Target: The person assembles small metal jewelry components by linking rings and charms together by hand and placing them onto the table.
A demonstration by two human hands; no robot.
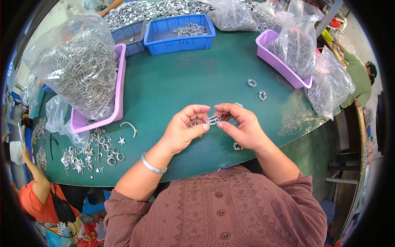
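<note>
Over the green table, both hands meet in front of my chest around a small silver openwork metal piece (213, 120). My left hand (181, 127) pinches it from the left, thumb against fingers. More silver metal shows partly behind that thumb; whether it is a separate piece I cannot tell. My right hand (243, 126) is closed on the right end of the piece with thumb and forefinger. Beyond my right hand lie two silver ring-shaped pieces (262, 95) on the tabletop. Another small silver piece (237, 146) rests below my right wrist, partly hidden.
A pink basket (120, 88) with a bulging bag of metal rings (82, 74) stands left. Loose rings (111, 154) lie before it. Blue bins (181, 44) sit at the back. Another pink basket (284, 68) is at right. Other people (358, 76) are nearby.
</note>
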